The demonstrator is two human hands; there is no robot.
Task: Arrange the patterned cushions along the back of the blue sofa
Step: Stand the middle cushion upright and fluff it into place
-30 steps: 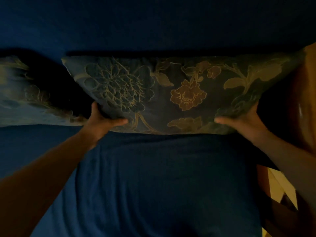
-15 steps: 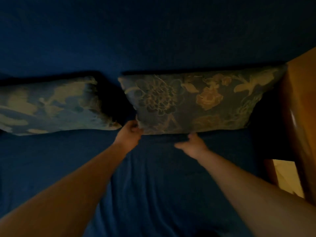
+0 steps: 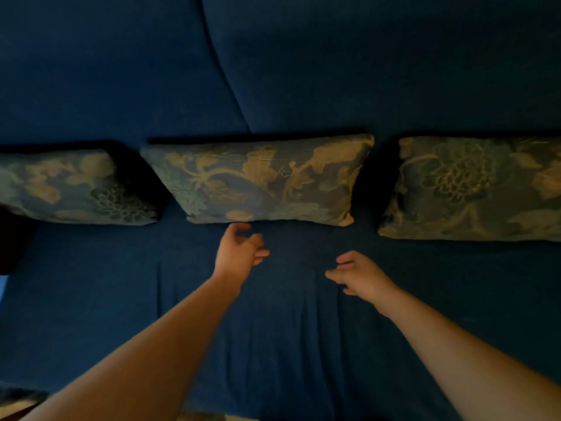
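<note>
Two bare forearms were seen reaching forward over the blue sofa seat, whose cover lay in shallow lengthwise folds between them. The left hand was held released, fingers loosely curled and grasping nothing, its fingertips just below the lower edge of the middle cushion; whether they touched the fabric could not be told in the dim light. The right hand was held nearer, also released and empty, fingers pointed leftward above the seat and apart from every cushion.

Beyond the hands, three floral-patterned cushions were lined up along the foot of the sofa back, each leaned against it with its lower edge on the seat. The middle cushion was set directly ahead of the hands. The left cushion was placed to one side and cut off by the frame edge, and the right cushion to the other, likewise cut off. Dark gaps were left between neighbouring cushions, so none was touching another. Behind them, a curved seam was seen running up the sofa back.
</note>
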